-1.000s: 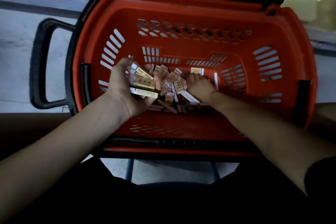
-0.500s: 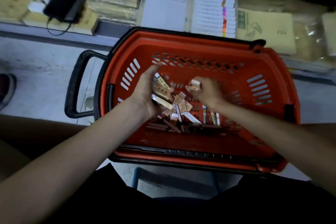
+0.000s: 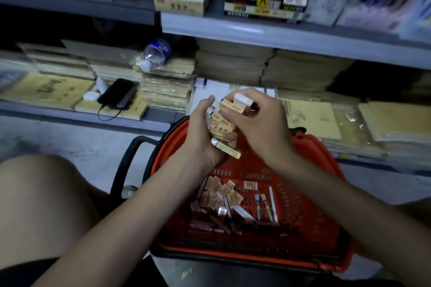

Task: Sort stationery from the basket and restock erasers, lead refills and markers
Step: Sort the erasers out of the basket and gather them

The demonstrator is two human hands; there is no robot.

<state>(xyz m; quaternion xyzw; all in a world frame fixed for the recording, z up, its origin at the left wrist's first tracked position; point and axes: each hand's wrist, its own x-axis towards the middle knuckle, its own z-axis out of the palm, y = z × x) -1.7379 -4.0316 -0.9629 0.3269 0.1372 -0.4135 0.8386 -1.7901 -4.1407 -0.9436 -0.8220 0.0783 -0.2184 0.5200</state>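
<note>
My left hand (image 3: 202,140) grips a stack of erasers (image 3: 221,125), held above the far rim of the basket (image 3: 323,177). My right hand (image 3: 258,121) pinches the top eraser (image 3: 233,106). Loose erasers (image 3: 219,190) lie toward the basket's left wall.

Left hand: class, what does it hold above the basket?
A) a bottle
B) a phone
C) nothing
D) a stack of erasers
D: the left hand grips a stack of erasers over the basket, while the right hand pinches one eraser.
</note>
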